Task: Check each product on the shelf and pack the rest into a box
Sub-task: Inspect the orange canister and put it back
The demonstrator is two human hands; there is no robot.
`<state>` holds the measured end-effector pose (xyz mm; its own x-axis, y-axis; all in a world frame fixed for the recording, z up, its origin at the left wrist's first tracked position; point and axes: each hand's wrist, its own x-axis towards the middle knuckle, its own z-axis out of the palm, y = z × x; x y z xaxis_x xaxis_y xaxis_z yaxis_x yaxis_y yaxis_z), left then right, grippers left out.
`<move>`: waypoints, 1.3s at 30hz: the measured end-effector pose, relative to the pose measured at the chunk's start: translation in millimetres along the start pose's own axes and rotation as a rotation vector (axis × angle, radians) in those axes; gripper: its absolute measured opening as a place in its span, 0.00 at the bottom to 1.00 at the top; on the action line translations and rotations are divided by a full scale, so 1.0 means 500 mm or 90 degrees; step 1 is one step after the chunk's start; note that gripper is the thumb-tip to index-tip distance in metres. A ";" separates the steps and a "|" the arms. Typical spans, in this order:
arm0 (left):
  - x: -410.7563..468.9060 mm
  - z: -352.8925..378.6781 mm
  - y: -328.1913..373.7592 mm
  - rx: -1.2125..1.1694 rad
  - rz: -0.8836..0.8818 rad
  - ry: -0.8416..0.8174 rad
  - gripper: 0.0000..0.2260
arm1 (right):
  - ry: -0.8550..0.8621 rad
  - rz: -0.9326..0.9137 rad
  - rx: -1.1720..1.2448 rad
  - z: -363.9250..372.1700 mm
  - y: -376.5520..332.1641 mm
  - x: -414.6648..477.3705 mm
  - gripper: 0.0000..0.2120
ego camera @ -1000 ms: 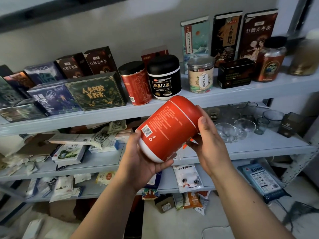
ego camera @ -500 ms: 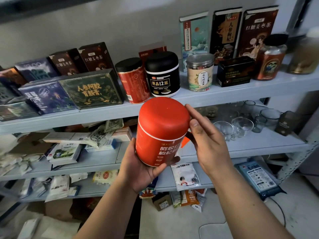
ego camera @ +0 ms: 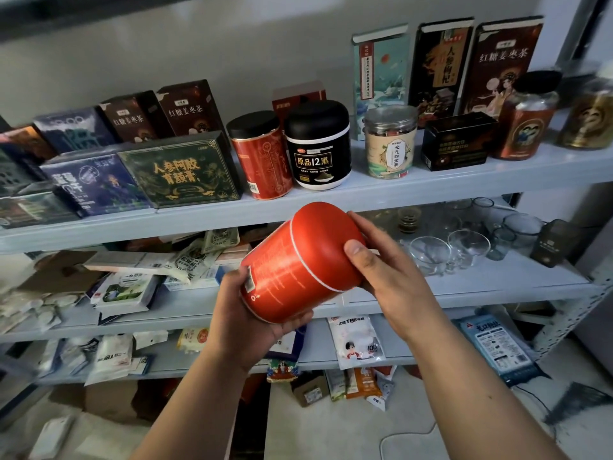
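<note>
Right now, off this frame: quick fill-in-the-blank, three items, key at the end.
1. The left hand and right hand hold the orange canister tilted, lid end toward the ____ hand.
2. The black jar on the upper shelf bears the number ____.
3. The glass cups stand on the shelf directly ____ that one.
Missing: right; 12; below.

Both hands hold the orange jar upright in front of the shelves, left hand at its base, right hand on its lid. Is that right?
Not upright: the head view shows the orange jar tilted, lid end up and to the right. The rest stands: left hand at its base, right hand on its lid, in front of the shelves.
</note>
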<state>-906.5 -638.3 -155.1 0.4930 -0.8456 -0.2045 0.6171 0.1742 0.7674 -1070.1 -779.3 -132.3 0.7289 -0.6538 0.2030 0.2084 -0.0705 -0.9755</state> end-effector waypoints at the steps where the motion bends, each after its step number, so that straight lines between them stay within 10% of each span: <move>1: 0.002 -0.005 0.002 0.017 0.027 -0.007 0.34 | -0.016 0.010 -0.014 -0.001 -0.006 0.001 0.27; 8: 0.006 -0.014 -0.006 0.161 0.191 -0.035 0.30 | -0.091 0.068 -0.091 -0.002 -0.027 0.008 0.27; 15: 0.004 -0.018 -0.009 0.130 -0.017 0.053 0.33 | -0.172 -0.050 -0.280 -0.016 -0.024 0.006 0.41; 39: 0.007 -0.025 -0.009 0.169 0.074 0.065 0.34 | -0.172 0.033 -0.179 -0.035 -0.010 0.013 0.36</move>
<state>-899.9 -635.9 -167.0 0.6179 -0.7707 -0.1560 0.3779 0.1171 0.9184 -1077.9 -796.3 -127.4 0.8869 -0.4430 0.1311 0.0073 -0.2703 -0.9627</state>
